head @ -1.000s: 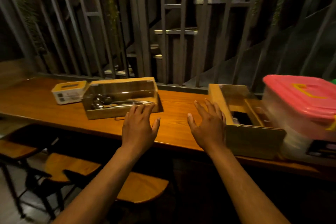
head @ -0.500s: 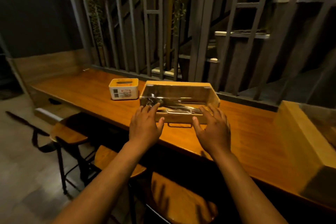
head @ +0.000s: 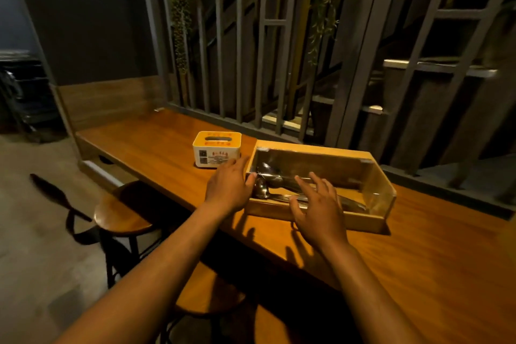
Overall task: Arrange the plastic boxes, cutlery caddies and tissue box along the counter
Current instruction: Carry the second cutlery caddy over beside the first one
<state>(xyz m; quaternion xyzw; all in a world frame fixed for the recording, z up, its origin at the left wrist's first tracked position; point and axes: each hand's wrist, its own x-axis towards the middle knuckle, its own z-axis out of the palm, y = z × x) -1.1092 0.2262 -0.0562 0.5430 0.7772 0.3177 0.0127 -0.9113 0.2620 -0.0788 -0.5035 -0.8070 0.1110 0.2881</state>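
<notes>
A wooden cutlery caddy [head: 360,222] with a clear lid lies on the long wooden counter [head: 418,260], metal spoons visible inside. Left of it stands a white tissue box [head: 216,149] with a yellow top. My left hand [head: 229,188] hovers open at the caddy's left end, its fingers between the caddy and the tissue box. Spread open, my right hand [head: 318,211] hangs over the caddy's front edge and holds nothing. Whether either hand touches the caddy is unclear.
A slatted metal screen [head: 279,50] with hanging plants runs along the counter's far edge. Round wooden stools [head: 122,216] stand below the near edge. The counter ends at a low wooden wall [head: 111,98] on the left.
The view has swung left, so the second caddy and pink-lidded plastic box have left the frame. Both hands have moved up to the caddy, the left one to its left end.
</notes>
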